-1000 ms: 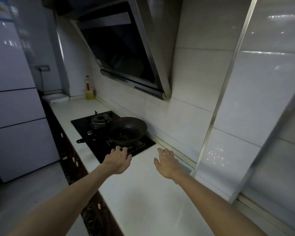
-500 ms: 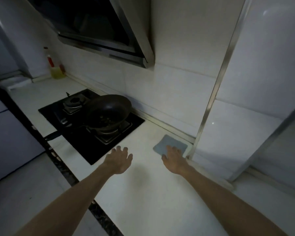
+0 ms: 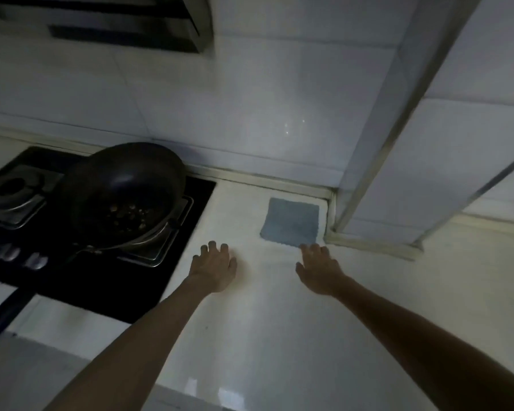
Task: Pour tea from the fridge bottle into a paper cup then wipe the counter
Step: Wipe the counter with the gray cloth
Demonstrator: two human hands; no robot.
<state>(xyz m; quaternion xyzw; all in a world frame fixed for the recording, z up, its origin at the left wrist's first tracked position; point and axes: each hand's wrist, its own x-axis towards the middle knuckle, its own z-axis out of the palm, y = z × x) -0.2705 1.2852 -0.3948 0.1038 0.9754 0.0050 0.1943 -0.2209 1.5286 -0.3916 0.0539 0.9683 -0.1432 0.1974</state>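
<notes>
Both hands are spread and empty over the counter (image 3: 267, 336). The right hand (image 3: 319, 269) nears the blue cloth (image 3: 291, 220), likely for wiping; the left hand (image 3: 214, 269) hovers beside the stove (image 3: 172, 271).

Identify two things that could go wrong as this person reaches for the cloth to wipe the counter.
The left hand hovers close to the wok, whose handle juts toward the counter edge; a knock might tip it. The blue cloth lies tucked in the wall corner, so the right hand may fumble it.

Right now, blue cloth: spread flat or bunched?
Spread flat. The blue cloth lies as a neat square on the counter, with no visible bunching.
</notes>
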